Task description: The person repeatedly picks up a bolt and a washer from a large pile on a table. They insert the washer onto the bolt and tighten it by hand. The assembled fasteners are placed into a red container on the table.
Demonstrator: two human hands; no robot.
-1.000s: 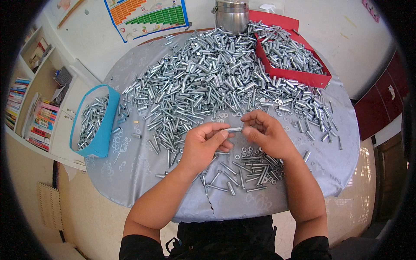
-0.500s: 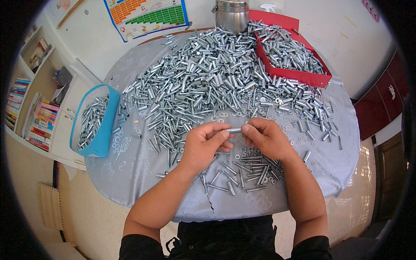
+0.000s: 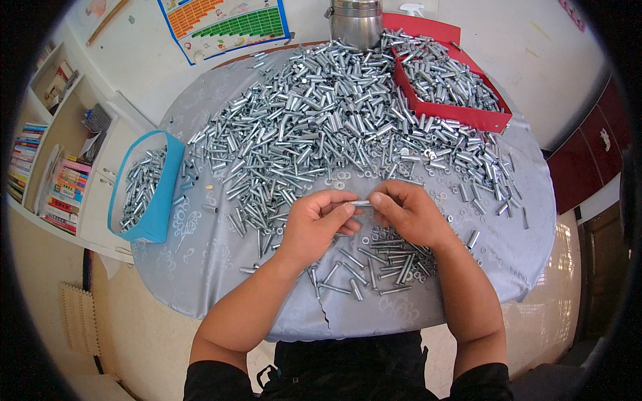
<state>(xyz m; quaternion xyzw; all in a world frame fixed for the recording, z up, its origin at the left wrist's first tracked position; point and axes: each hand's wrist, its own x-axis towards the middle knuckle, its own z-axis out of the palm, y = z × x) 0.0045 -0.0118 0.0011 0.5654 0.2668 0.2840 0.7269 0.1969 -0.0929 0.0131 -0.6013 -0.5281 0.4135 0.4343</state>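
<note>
A short silver expansion bolt (image 3: 362, 203) lies level between my two hands over the middle of the table. My left hand (image 3: 316, 222) pinches its left end between thumb and fingers. At the other end, the thumb and bent fingers of my right hand (image 3: 409, 212) close on it; the fingertips partly hide that end. Just below the hands, loose bolts (image 3: 371, 271) lie with nuts and washers. Beyond them spreads a large heap of silver metal sleeves and bolts (image 3: 314, 127).
At the left stands a blue bin (image 3: 155, 226) of metal pieces. A red box (image 3: 461, 119), heaped with more, sits at the far right beside a steel canister (image 3: 356, 25). The round table wears a grey cloth (image 3: 214, 274). Bookshelves (image 3: 67, 174) stand left.
Both hands stay in nearly the same place, still holding the bolt. My right fingers have shifted slightly around its end.
</note>
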